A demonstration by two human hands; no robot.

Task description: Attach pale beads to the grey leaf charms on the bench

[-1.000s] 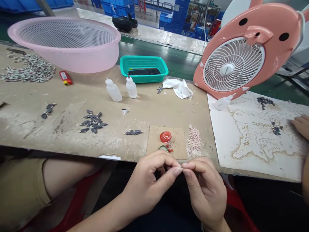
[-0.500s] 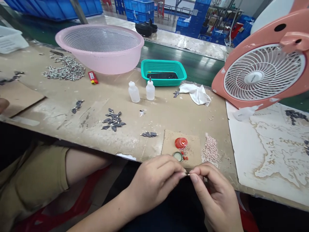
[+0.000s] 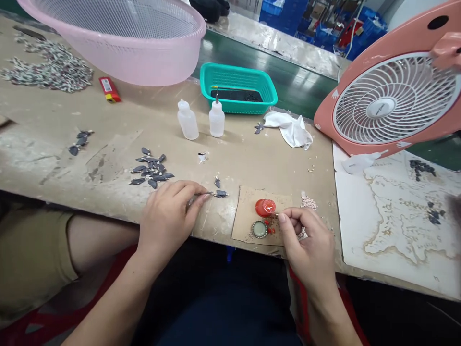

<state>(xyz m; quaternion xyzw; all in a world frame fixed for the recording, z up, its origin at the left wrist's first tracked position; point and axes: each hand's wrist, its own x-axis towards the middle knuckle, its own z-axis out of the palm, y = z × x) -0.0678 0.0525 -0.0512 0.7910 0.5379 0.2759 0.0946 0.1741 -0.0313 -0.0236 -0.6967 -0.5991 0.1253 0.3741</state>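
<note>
My left hand [image 3: 169, 216] rests on the table's front edge, fingers pinched on a small dark leaf-shaped charm beside two more charms [image 3: 219, 192]. My right hand [image 3: 306, 238] is curled shut over a cardboard square [image 3: 252, 216], its thumb and forefinger pinching something too small to name next to a red cap [image 3: 265, 207] and a round green-rimmed lid [image 3: 260, 229]. A heap of pale beads [image 3: 309, 203] lies just behind my right hand. A cluster of dark charms [image 3: 151, 169] sits left of my left hand.
Two small squeeze bottles [image 3: 201, 120], a teal basket [image 3: 237, 87], a white cloth [image 3: 290, 129] and a large pink basket [image 3: 115, 33] stand farther back. A pink fan [image 3: 392, 91] rises at the right over a stained white sheet [image 3: 396, 216]. A red lighter [image 3: 110, 89] lies left.
My hands have parted: the left one went left and forward onto the table to the dark charms, the right one moved up over the cardboard square. The view shifted down.
</note>
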